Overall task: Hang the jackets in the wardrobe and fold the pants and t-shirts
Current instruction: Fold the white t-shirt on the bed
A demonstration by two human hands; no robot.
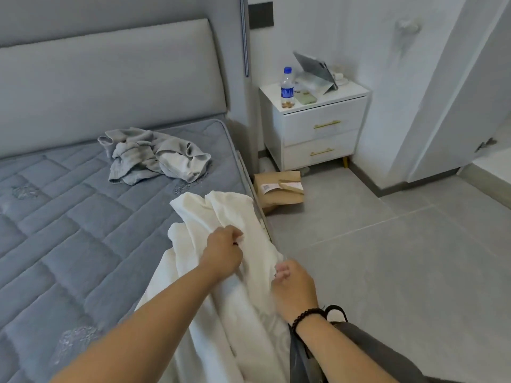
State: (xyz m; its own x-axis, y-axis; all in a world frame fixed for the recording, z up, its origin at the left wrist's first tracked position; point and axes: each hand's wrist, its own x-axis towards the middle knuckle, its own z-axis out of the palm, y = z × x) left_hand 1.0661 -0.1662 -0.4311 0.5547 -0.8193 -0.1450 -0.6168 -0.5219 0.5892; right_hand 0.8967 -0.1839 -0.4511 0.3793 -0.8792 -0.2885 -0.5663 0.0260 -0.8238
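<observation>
A white garment (210,217) lies crumpled along the right edge of the grey-blue mattress (69,217) and hangs down toward me. My left hand (222,251) pinches a fold of its cloth near the middle. My right hand (294,286), with a dark bead bracelet at the wrist, grips the garment's edge at the bed's side. A grey garment (154,154) lies in a heap further up the mattress, near the headboard, apart from both hands.
A white nightstand (318,125) stands by the wall with a water bottle (287,87), a phone and a propped tablet (315,71) on it. A cardboard parcel (279,190) lies on the tiled floor beside the bed. A white door (456,106) is at right.
</observation>
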